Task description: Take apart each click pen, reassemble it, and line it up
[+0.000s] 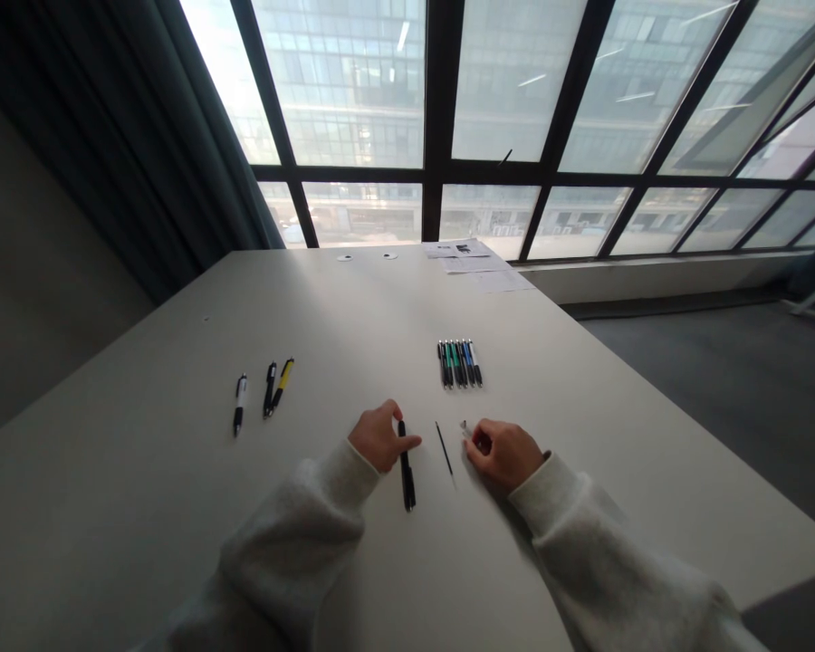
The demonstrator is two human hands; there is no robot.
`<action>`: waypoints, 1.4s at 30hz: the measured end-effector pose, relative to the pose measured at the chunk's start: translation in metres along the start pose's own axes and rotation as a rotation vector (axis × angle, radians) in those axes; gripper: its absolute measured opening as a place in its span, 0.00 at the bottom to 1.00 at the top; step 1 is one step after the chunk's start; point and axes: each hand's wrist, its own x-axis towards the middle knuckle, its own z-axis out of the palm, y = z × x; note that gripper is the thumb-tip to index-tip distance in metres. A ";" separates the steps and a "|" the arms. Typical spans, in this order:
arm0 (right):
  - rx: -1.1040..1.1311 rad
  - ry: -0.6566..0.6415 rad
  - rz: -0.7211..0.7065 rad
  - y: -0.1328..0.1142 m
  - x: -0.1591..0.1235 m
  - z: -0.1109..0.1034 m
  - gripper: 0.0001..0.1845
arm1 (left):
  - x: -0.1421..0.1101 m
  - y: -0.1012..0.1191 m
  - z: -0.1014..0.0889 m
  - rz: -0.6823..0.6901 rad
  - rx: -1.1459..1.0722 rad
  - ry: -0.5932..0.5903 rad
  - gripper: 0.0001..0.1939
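L hand (380,436) on the black pen (406,466), barrel running near-far just right of it, fingers (407,443) part curled, index laid across, grip unclear! R hand (506,455) curled, right at a small silver part (465,429), hold unclear too; ink refill (445,450) lies between, on the white surface (142,507).

The pen barrel (406,466) under my fingers (407,441) is glossy black plastic, and the small part (464,428) to its right glints like metal. The sleeve (292,543) beside it is fuzzy, matt cloth; the surface (142,453) beneath it looks smooth and matt.
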 end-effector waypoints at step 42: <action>0.014 0.034 0.006 -0.005 -0.007 0.003 0.09 | -0.055 -0.051 0.017 0.474 0.434 0.097 0.21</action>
